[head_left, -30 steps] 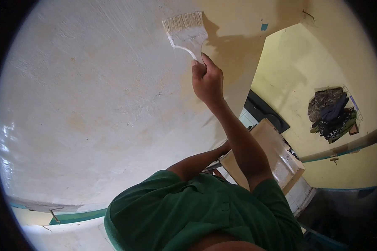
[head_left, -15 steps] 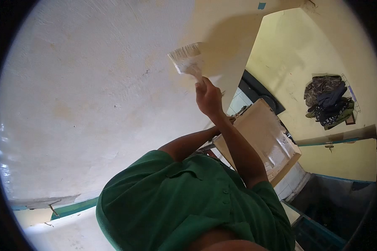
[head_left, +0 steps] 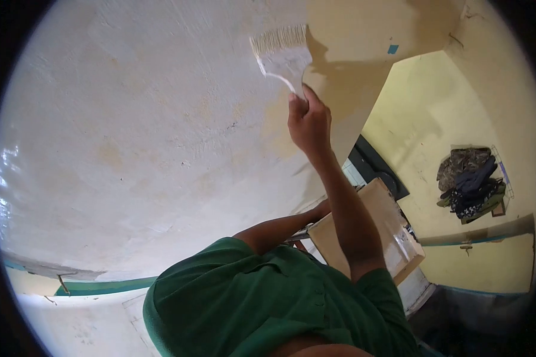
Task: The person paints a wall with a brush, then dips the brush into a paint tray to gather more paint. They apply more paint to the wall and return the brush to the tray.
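Well, the right hand (head_left: 310, 124) (outstretched) holds a paintbrush (head_left: 285, 58).

Right arm (head_left: 348, 208) stretched far, left arm (head_left: 280, 231) held nearer.
The right hand (head_left: 311, 124) is curled in a grip, thumb (head_left: 293, 106) on its left side, wrist (head_left: 319, 149) nearly straight; the left hand (head_left: 323, 207) sits partly hidden behind the right arm, its grip too covered to read.

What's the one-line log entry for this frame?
right hand: grips wide brush | wide brush: at wall, contact unclear | left hand: partly hidden, hold unclear | wall: whitish left, yellowish right
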`<state>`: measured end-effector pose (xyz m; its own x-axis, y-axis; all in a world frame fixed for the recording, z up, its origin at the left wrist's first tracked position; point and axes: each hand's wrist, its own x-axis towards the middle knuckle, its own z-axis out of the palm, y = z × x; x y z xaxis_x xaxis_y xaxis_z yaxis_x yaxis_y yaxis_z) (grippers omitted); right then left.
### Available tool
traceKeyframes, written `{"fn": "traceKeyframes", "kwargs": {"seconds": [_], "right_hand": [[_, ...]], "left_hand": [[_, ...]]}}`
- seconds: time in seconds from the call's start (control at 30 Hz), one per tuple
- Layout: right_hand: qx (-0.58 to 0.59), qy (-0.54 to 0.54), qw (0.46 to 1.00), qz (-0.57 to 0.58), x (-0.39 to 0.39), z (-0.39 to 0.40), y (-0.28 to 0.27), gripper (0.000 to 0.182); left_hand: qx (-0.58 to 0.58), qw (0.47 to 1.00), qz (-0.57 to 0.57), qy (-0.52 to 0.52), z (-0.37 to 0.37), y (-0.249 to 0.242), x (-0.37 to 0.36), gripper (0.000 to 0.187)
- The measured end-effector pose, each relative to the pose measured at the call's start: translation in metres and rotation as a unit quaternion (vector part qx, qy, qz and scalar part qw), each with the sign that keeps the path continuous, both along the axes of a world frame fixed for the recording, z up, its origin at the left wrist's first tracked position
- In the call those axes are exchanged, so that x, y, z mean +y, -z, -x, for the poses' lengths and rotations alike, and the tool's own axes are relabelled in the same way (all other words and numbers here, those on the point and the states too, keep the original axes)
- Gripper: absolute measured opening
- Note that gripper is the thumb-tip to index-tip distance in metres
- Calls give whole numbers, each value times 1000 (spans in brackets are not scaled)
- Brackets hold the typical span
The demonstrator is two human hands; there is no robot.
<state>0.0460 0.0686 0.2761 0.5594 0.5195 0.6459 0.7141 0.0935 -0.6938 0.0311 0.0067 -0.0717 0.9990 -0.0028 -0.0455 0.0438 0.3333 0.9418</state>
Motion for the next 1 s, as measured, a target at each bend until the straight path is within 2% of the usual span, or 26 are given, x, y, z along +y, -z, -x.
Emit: {"fn": "traceKeyframes", "kwargs": {"seconds": [0.1,0.2,0.23,0.33,0.43,0.53,0.63,0.77,1.0], "right_hand": [[13,20,1000,6,-10,16,23,33],[-8,53,994,100,-27,24,56,31],[42,41,985,164,-35,26,59,33],[96,-3,991,94,-49,21,85,27],[116,-23,993,15,-49,19,59,28],[83,-38,995,-34,-41,11,-4,26],[28,-28,995,-95,-21,3,-39,23],[-1,8,1000,4,-2,2,-29,22],[-28,71,974,215,-26,23,46,26]], "left_hand": [[6,1000,-2,-7,6,5,-3,36],[14,1000,-7,-8,12,9,-1,36],[15,1000,-10,-6,11,9,0,36],[26,999,-19,-1,17,6,4,35],[25,999,-25,4,8,4,0,35],[23,999,-28,4,2,1,-3,35],[21,999,-31,5,-4,0,-4,35],[14,999,-31,-2,-5,0,-5,34],[11,999,-40,-24,2,8,0,34]]}}
